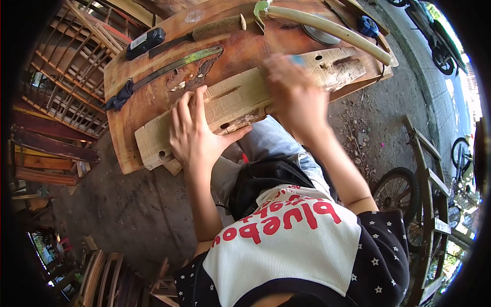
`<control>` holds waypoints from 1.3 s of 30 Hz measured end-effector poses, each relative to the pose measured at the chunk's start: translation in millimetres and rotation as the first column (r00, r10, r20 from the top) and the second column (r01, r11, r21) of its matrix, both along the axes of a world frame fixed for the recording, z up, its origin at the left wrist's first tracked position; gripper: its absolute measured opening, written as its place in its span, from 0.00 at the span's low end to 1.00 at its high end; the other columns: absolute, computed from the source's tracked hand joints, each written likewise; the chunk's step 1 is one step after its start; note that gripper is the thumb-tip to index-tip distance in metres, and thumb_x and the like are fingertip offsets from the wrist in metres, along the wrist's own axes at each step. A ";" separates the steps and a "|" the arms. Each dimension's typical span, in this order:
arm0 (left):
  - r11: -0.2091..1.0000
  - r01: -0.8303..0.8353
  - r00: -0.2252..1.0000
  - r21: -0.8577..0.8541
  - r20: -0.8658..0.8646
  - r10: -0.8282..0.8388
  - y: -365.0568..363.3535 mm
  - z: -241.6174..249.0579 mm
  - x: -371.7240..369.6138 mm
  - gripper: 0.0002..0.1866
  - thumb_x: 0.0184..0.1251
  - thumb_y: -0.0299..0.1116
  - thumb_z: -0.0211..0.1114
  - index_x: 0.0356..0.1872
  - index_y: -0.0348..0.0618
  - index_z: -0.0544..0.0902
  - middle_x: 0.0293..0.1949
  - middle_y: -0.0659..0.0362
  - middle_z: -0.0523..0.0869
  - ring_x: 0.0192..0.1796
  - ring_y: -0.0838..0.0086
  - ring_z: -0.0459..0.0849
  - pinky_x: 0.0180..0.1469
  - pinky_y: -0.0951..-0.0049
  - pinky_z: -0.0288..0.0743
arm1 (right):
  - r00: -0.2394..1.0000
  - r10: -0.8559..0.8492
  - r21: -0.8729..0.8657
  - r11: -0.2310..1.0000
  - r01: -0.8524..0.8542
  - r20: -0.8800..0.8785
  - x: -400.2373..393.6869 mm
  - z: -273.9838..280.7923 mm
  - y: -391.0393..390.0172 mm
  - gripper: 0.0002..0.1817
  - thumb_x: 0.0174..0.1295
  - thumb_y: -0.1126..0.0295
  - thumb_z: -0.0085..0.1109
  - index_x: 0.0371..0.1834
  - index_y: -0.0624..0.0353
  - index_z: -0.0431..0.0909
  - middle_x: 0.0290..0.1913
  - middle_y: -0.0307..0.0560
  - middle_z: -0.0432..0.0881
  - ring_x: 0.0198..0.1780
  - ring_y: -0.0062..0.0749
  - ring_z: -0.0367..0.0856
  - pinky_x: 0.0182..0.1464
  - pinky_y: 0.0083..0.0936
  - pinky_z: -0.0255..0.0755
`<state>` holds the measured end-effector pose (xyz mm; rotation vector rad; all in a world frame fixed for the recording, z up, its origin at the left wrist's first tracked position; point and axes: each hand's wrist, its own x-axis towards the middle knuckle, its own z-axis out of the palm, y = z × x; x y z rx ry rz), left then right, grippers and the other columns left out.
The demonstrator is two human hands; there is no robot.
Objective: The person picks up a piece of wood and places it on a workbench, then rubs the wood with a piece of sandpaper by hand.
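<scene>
Bracing 1 pale board, which is lying aslant along the near edge of the wooden tabletop. Left hand: my 4 fingers are resting unclenched over its top face, my thumb is stretching sideways along its near edge. Right hand: blurring, my forearm is reaching up and inward, knuckles are arching over the board beside 1 blue item; whether I am grasping it, I cannot tell. Beyond: 1 wooden-handled knife is lying flat.
</scene>
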<state>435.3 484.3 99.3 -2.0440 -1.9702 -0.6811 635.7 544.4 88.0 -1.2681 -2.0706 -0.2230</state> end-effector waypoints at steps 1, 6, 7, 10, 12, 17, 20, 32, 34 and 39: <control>1.000 0.000 1.000 -0.001 -0.003 0.000 0.8 -3.6 -0.5 0.52 0.31 0.67 0.78 0.63 0.54 0.75 0.54 0.57 0.78 0.55 0.57 0.80 0.48 0.55 0.80 | 0.994 0.077 -0.074 0.994 -0.083 -0.073 -25.0 0.2 -14.2 0.17 0.60 0.70 0.58 0.53 0.55 0.83 0.59 0.48 0.83 0.61 0.38 0.81 0.62 0.34 0.76; 0.999 0.003 0.999 0.044 -0.041 -0.001 2.4 -8.2 -3.3 0.54 0.32 0.76 0.72 0.63 0.54 0.74 0.53 0.58 0.77 0.55 0.60 0.79 0.47 0.60 0.80 | 0.968 0.252 -0.102 0.963 -0.250 0.007 -19.1 18.0 -37.6 0.16 0.61 0.72 0.61 0.54 0.53 0.85 0.57 0.45 0.85 0.60 0.33 0.83 0.59 0.30 0.79; 0.999 0.011 0.999 0.041 -0.048 -0.009 0.7 -4.5 -1.5 0.55 0.32 0.76 0.72 0.63 0.54 0.74 0.53 0.58 0.77 0.54 0.60 0.79 0.47 0.60 0.80 | 0.989 0.147 -0.090 0.985 -0.144 0.028 0.5 16.7 -30.5 0.15 0.63 0.74 0.59 0.52 0.51 0.85 0.55 0.42 0.86 0.58 0.30 0.84 0.54 0.27 0.82; 1.000 0.008 1.000 0.010 0.017 -0.008 -1.1 -1.5 -0.3 0.53 0.31 0.69 0.78 0.63 0.55 0.75 0.55 0.58 0.78 0.56 0.57 0.79 0.50 0.55 0.79 | 0.990 -0.102 0.035 0.994 0.099 0.100 50.5 13.0 -0.2 0.13 0.62 0.70 0.58 0.49 0.53 0.85 0.53 0.42 0.86 0.54 0.31 0.86 0.51 0.28 0.83; 1.000 0.004 1.000 0.001 0.004 -0.004 0.1 -1.7 -0.3 0.53 0.30 0.69 0.78 0.63 0.55 0.75 0.55 0.58 0.78 0.56 0.57 0.79 0.49 0.55 0.79 | 0.990 -0.103 0.059 0.993 0.098 0.100 45.6 10.7 7.8 0.14 0.66 0.68 0.56 0.51 0.55 0.85 0.56 0.43 0.85 0.56 0.33 0.85 0.51 0.27 0.84; 0.999 0.017 0.998 0.034 -0.055 -0.015 0.9 -4.6 -1.5 0.56 0.32 0.79 0.69 0.63 0.53 0.74 0.53 0.56 0.78 0.54 0.58 0.80 0.46 0.58 0.81 | 0.971 0.234 -0.070 0.969 -0.237 -0.040 -30.5 8.7 -39.8 0.20 0.57 0.69 0.63 0.55 0.53 0.83 0.59 0.44 0.83 0.59 0.34 0.83 0.61 0.32 0.78; 0.998 0.026 0.998 0.055 -0.064 -0.022 1.8 -4.4 -2.4 0.56 0.32 0.79 0.69 0.63 0.54 0.74 0.53 0.56 0.78 0.54 0.58 0.80 0.46 0.58 0.81 | 0.980 0.199 -0.087 0.976 -0.198 0.005 9.0 13.9 -40.1 0.18 0.58 0.71 0.64 0.54 0.51 0.84 0.57 0.42 0.85 0.57 0.32 0.84 0.58 0.30 0.80; 0.998 0.027 0.998 0.049 -0.051 -0.025 2.0 -3.5 -1.5 0.54 0.32 0.78 0.70 0.62 0.53 0.76 0.52 0.56 0.79 0.53 0.58 0.81 0.47 0.58 0.80 | 0.966 0.230 -0.111 0.964 -0.243 -0.114 8.1 6.5 -40.9 0.18 0.61 0.71 0.64 0.55 0.48 0.85 0.57 0.40 0.85 0.60 0.34 0.83 0.63 0.37 0.77; 0.998 0.035 0.997 0.053 -0.065 -0.032 2.2 -4.2 -3.2 0.54 0.32 0.79 0.70 0.62 0.53 0.76 0.53 0.56 0.79 0.53 0.58 0.81 0.47 0.58 0.80 | 0.993 0.078 -0.132 0.987 -0.090 -0.092 41.7 8.8 -36.3 0.17 0.61 0.75 0.62 0.53 0.47 0.86 0.56 0.40 0.86 0.61 0.34 0.82 0.61 0.36 0.79; 0.998 0.033 0.996 0.049 -0.089 -0.028 2.1 -3.2 -2.0 0.55 0.32 0.79 0.69 0.62 0.54 0.76 0.53 0.56 0.79 0.54 0.58 0.81 0.46 0.57 0.80 | 0.969 -0.218 0.161 0.958 0.236 -0.120 113.6 -17.1 7.5 0.09 0.66 0.69 0.60 0.43 0.48 0.89 0.48 0.40 0.89 0.49 0.33 0.89 0.51 0.27 0.84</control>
